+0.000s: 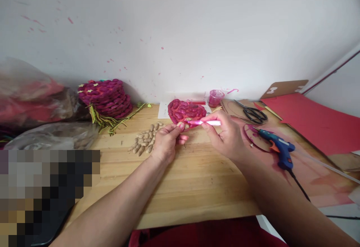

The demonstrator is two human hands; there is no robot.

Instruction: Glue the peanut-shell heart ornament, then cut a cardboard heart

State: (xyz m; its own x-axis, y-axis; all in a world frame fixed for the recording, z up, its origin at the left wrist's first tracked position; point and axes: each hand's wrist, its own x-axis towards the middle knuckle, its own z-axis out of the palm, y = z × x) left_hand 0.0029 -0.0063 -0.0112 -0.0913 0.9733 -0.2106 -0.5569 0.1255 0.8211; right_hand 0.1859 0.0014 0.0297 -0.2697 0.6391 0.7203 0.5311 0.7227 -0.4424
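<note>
My left hand grips the near edge of a round disc covered in peanuts coloured magenta. One or two peanuts at that edge, by my left thumb, still show a pale shell. In my right hand is a paintbrush with a white handle, pinched between thumb and fingers. Its pink-stained tip meets the pale peanuts at the disc's edge. Left of my left hand lies a loose pile of plain peanuts on the wooden table.
Behind my right hand stands a plastic cup of pink liquid. Scissors and a blue glue gun lie to the right, near red sheets. Stacked magenta peanut discs and plastic bags are at left.
</note>
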